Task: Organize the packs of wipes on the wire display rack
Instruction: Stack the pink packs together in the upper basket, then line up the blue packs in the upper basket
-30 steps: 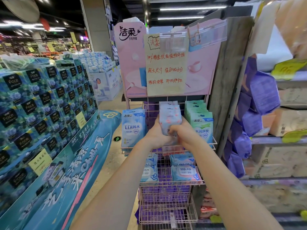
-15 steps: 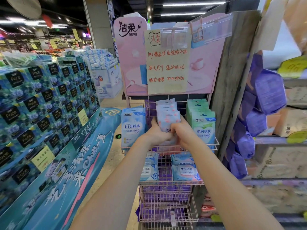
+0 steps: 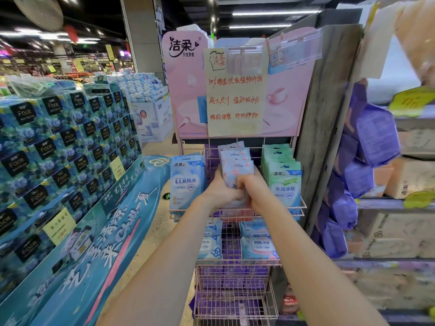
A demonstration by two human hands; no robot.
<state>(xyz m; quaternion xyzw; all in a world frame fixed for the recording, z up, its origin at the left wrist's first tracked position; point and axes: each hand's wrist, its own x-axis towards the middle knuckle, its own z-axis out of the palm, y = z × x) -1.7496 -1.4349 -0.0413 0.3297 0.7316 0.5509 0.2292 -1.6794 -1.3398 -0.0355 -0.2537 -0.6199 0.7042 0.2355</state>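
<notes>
- Gripped a row of pink wipe packs (image 3: 236,165) with the left hand (image 3: 220,188), curled round the row's left side near the front.
- Clasped the same row from the right with the right hand (image 3: 253,190), curled tight over the lower front pack, knuckles towards the camera.
- Reached in with both bare forearms from the bottom of the view, hands touching each other at the packs.
- Found the pink wipe packs upright in the middle of the top shelf of a pink wire rack (image 3: 303,205), between blue packs (image 3: 187,182) on the left and green packs (image 3: 283,177) on the right.
- Saw more packs (image 3: 257,245) on the shelf below, and purple packs (image 3: 231,276) in the lower baskets.
- Noted a pink sign board (image 3: 186,90) above the rack, with a handwritten note (image 3: 235,97) in red fixed to its middle.
- Looked out over a dim shop aisle with a pale floor (image 3: 153,222) and ceiling strip lights.
- Passed a tall stack of blue boxes (image 3: 58,149) on the left.
- Met a grey wooden panel (image 3: 329,102) just right of the rack, then shelves with purple bags (image 3: 374,135), blurred.
</notes>
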